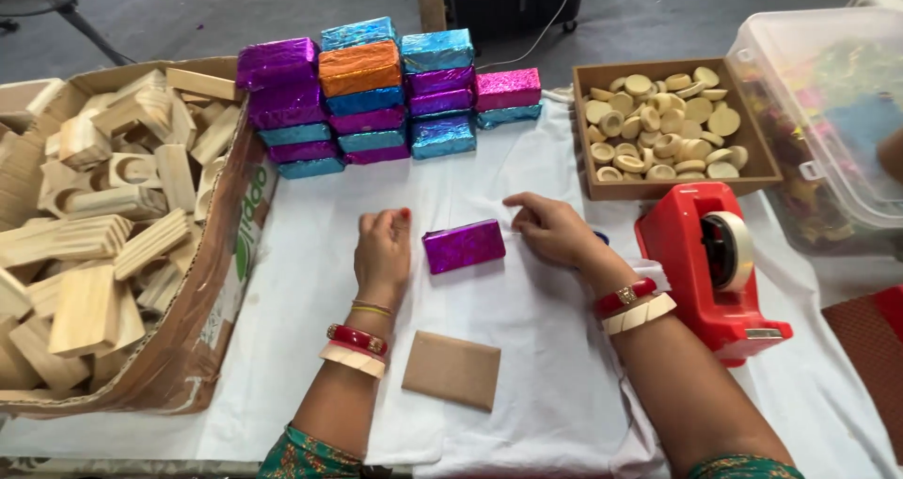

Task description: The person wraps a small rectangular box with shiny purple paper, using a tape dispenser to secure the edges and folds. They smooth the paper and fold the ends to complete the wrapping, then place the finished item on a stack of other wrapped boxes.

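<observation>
At frame centre, loosely curled left hand [383, 247] and right hand [550, 227] flank a purple foil-wrapped block [464, 246], holding nothing; wrapped stack [376, 98] done, bare wooden blocks [94, 225] remain.

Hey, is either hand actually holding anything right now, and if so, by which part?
Neither. The purple foil-wrapped block lies on the white cloth between both hands. The left hand, loosely curled, rests beside its left end; the right hand sits just off its right end, no grip.
</observation>
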